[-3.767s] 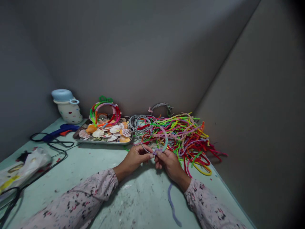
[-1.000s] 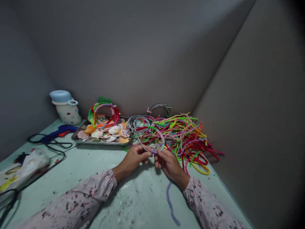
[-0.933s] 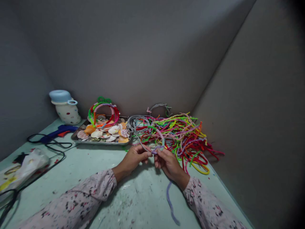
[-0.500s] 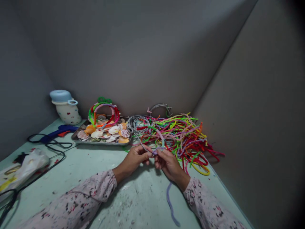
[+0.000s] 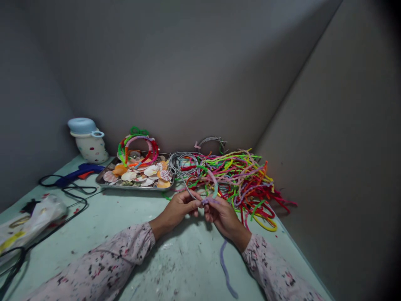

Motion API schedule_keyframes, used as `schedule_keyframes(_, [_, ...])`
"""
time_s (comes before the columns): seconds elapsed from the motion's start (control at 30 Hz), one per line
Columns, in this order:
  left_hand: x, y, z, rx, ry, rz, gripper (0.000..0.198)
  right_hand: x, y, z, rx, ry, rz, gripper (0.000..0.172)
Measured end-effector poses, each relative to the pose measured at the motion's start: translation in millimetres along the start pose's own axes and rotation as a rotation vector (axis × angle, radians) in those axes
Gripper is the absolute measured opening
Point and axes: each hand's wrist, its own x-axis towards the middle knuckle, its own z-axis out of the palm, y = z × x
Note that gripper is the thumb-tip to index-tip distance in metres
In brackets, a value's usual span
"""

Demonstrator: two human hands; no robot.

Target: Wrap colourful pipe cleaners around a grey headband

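Note:
Close together above the table, my two hands work on a hoop of grey wire partly wrapped in green, pink and mint pipe cleaner (image 5: 215, 186). My left hand (image 5: 181, 207) is closed, thumb and forefinger pinching the bare grey wire (image 5: 189, 191). A purple pipe cleaner (image 5: 209, 201) is wound at the wire between the hands, and my right hand (image 5: 223, 215) pinches it. The loose tail of that purple pipe cleaner (image 5: 226, 269) hangs below my right wrist. My fingertips partly cover the winding.
Behind my hands lie a coil of grey wire (image 5: 183, 161) and a heap of colourful pipe cleaners (image 5: 247, 175). Left of these, a metal tray (image 5: 134, 187) holds shells and wrapped hoops (image 5: 138, 144). Further left are a lidded bottle (image 5: 90, 146), a blue glue gun (image 5: 75, 172), its black cord and a plastic bag (image 5: 46, 213).
The view has shifted slightly. My hands keep nearly the same pose, and the purple pipe cleaner shows a little more between my fingers.

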Motion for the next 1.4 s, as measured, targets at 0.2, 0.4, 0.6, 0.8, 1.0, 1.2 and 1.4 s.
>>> schedule_keyframes(0.2, [-0.2,0.3,0.6,-0.026,-0.043,0.013,0.028,1.7,0.7,-2.5,0.007,-0.012,0.0,0.027])
schedule_keyframes(0.4, [0.0,-0.9,-0.6,-0.019,-0.087,0.027,0.025,1.0,1.0,-2.2,-0.018,-0.02,0.012,0.027])
schedule_keyframes(0.6, [0.4,-2.6,-1.1,-0.033,-0.058,0.002,0.027,0.3,1.2,-0.9,-0.035,-0.02,-0.035,0.026])
schedule_keyframes(0.8, [5.0,-11.1,-4.1,-0.058,0.022,-0.047,0.034,1.3,3.4,-0.2,-0.108,0.044,-0.116,0.027])
schedule_keyframes(1.0, [7.1,-12.0,-4.1,-0.019,0.012,-0.104,0.042,-2.6,1.6,2.2,-0.285,0.036,-0.19,0.025])
schedule_keyframes(1.2, [6.7,-9.3,-4.8,0.088,0.086,-0.12,0.038,-5.6,-1.8,9.3,-0.348,0.063,-0.208,0.028])
schedule_keyframes(1.4, [7.6,-10.9,-6.8,0.08,0.062,-0.112,0.034,-6.1,-4.4,10.5,-0.35,0.089,-0.192,0.031])
